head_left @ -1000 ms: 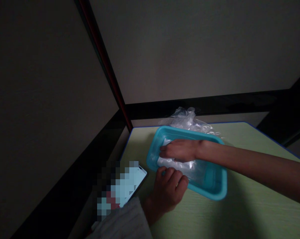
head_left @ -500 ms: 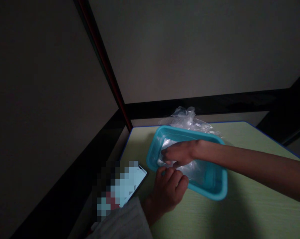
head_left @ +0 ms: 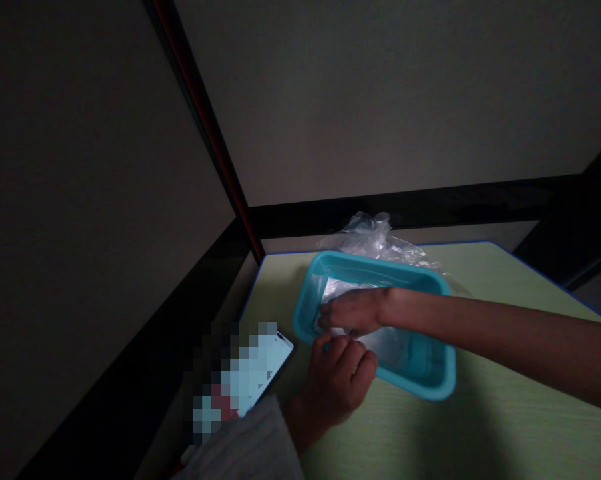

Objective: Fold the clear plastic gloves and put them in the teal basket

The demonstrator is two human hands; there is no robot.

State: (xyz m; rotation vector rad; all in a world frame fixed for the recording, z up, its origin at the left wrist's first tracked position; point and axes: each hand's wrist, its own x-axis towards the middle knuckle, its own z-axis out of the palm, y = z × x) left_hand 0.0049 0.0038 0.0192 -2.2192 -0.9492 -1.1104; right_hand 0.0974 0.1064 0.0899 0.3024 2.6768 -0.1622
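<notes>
A turquoise plastic basin (head_left: pixel 430 387) stands on the table. My left hand (head_left: pixel 340 380), in a grey sleeve, is closed round its near rim. Inside the basin, clear plastic sheeting (head_left: pixel 388 347) lies over the bottom; whether it is a bag or a loose sheet I cannot tell. My right hand (head_left: pixel 355 312) reaches in from the right with its fingers stretched out, palm down on the plastic near the basin's left end. The right forearm passes over the basin's right rim, and the right palm is hidden.
Crumpled clear plastic (head_left: pixel 368 235) lies behind the basin at the table's back edge. A phone (head_left: pixel 265 367), partly blurred out, is at the left. The pale green table (head_left: pixel 520 287) has a blue edge and stands against dark-trimmed walls.
My right hand has shifted slightly down and to the left over the plastic, and its wrist is a little lower. My left hand has stayed on the rim.
</notes>
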